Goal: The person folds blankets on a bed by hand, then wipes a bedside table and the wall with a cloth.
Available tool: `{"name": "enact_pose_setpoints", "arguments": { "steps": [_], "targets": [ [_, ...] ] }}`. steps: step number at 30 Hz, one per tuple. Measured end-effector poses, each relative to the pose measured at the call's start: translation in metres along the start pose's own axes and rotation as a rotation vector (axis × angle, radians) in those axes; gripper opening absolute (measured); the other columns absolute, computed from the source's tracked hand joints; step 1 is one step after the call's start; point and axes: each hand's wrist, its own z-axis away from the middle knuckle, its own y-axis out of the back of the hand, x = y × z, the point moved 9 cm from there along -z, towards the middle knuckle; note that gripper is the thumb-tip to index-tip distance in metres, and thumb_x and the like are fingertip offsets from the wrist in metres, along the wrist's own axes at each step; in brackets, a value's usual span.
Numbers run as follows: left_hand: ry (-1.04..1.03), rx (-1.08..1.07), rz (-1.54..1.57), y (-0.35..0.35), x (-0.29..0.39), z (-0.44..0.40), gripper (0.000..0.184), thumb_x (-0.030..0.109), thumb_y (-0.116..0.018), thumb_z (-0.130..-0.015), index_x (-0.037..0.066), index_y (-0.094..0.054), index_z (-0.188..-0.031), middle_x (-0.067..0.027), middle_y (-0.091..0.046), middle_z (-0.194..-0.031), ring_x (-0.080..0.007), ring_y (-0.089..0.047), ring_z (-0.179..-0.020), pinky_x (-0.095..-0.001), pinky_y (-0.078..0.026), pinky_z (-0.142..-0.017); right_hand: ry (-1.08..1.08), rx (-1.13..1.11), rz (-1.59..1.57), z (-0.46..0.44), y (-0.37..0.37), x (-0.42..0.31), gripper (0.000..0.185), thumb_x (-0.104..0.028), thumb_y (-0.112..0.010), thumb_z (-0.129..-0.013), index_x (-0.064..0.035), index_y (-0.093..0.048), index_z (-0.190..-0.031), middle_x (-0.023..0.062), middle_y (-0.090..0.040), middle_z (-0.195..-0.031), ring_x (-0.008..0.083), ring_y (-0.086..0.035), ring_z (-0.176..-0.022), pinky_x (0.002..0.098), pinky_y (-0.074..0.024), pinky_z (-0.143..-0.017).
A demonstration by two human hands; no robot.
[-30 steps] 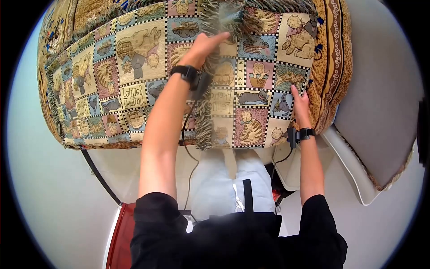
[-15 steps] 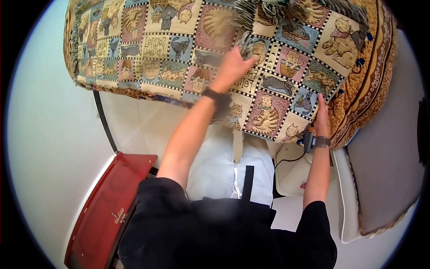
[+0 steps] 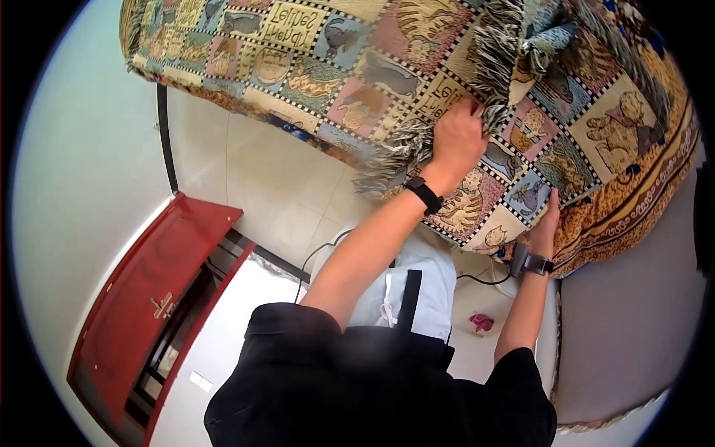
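Observation:
A woven cat-patterned blanket (image 3: 357, 108) with a checkered grid and grey fringe lies across the upper part of the head view. My left hand (image 3: 456, 143), a black band on its wrist, is closed on the blanket's fringed edge near the middle. Some fringe hangs beside that wrist, blurred. At the blanket's lower right corner is my right hand (image 3: 546, 227), one finger lying along the top and the others hidden at the edge. A brown patterned cloth (image 3: 596, 231) shows beneath the blanket, right by this hand.
A grey padded seat (image 3: 625, 335) is at the right. To the left are a red panel with a metal latch (image 3: 141, 290) and a white surface (image 3: 223, 335). A black cable (image 3: 480, 280) runs near my legs. Pale floor tiles (image 3: 275, 186) show below the blanket.
My left hand has moved right and toward me with the fringe, and a fringed edge now hangs by its wrist. My right hand remains at the corner. The view has shifted.

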Motion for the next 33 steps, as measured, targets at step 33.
{"name": "enact_pose_setpoints", "arguments": {
  "steps": [33],
  "targets": [
    [-0.236, -0.069, -0.085, 0.089, 0.059, -0.031, 0.021, 0.012, -0.062, -0.087, -0.002, -0.059, -0.101, -0.021, -0.065, -0.082, -0.0325, -0.061, -0.073, -0.0398, -0.048, -0.068, 0.815, 0.212, 0.628, 0.012, 0.036, -0.025, 0.068, -0.029, -0.066, -0.088, 0.0001, -0.035, -0.142, 0.0212, -0.029, -0.148, 0.0347, -0.029, -0.138, 0.0428, -0.0271, -0.111]
  ]
}}
